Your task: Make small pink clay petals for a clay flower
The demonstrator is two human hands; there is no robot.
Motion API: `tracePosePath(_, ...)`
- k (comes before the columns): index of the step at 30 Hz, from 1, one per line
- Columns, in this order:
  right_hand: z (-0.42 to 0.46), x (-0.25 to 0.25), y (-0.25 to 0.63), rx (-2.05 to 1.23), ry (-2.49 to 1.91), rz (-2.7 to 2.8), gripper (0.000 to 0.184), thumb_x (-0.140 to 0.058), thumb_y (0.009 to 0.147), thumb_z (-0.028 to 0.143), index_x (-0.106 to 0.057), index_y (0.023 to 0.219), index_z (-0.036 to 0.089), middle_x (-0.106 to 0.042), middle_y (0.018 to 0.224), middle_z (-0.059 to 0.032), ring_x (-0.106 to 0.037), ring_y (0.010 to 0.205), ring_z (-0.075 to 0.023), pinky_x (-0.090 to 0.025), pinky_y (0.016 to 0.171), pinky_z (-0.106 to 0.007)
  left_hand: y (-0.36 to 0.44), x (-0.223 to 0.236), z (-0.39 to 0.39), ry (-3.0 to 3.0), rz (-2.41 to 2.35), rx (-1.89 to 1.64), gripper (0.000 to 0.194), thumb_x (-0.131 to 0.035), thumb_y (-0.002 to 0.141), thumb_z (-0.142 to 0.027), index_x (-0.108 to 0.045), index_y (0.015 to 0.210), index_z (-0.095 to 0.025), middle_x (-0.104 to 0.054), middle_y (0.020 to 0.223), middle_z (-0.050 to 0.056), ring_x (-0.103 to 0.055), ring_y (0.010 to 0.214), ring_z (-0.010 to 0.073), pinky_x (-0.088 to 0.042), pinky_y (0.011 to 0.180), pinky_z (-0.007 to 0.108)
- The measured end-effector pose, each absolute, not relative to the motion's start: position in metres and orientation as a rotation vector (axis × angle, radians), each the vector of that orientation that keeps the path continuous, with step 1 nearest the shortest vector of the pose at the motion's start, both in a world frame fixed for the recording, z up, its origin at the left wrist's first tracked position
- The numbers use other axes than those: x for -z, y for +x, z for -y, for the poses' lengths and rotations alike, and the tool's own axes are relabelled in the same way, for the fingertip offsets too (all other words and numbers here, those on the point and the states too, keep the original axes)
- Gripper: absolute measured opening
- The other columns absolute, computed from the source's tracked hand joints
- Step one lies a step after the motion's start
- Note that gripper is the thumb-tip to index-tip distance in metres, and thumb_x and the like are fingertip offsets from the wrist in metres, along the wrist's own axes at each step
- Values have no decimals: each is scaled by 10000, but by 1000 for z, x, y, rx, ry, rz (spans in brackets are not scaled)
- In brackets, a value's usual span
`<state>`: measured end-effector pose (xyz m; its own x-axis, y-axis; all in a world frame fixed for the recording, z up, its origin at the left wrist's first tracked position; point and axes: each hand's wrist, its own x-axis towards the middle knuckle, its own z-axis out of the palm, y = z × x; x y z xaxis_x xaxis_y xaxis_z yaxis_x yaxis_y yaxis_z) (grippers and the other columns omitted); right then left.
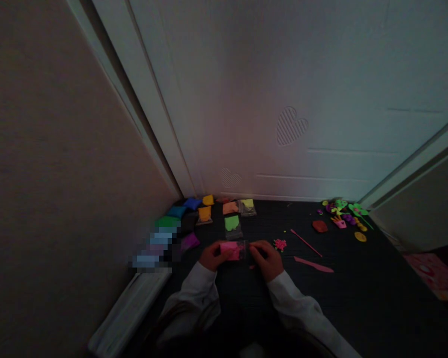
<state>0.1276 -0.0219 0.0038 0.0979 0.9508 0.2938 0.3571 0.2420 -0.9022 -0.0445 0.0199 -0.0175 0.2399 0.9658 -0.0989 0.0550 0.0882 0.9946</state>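
My left hand (212, 255) is closed around one end of a small clear zip bag of pink modelling clay (230, 250), thumb across its front. At the bag's right edge, the fingers of my right hand (267, 257) are pinched together on the zip end. A small pink bit (251, 267) lies on the dark table just below the bag. Just beyond the bag is another clear bag with light green clay (232, 223). Right of my right hand sits a cluster of little pink pieces (280, 244).
Bags of coloured clay, including an orange one (205, 214), stand at the back left. A pink stick (306, 243), a pink plastic knife (313, 264) and a red lump (319, 226) lie right. Several shaped clay pieces (341, 218) sit back right, before a white door (246, 99).
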Motion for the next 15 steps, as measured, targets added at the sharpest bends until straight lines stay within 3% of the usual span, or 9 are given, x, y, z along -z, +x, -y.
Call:
tracePosePath(9,24,-3,124,-789,-1335,1401,160,-440,696,289,-542,736,172,-519,694,-16,-477,641,-117,-419,587,-241,-50,11,-20,1537,-1015,-773,321,-555,595,-303,-539,858,-119,-552,785,50,-516,745,158,-407,682,280)
tracePosePath(15,25,1,120,-884,-1380,1373,151,-412,710,297,-492,738,171,-472,656,-3,-452,578,-103,-395,424,-189,-48,15,-20,1564,-1011,-796,317,-559,590,-301,-548,847,-116,-549,780,54,-519,731,157,-414,669,284)
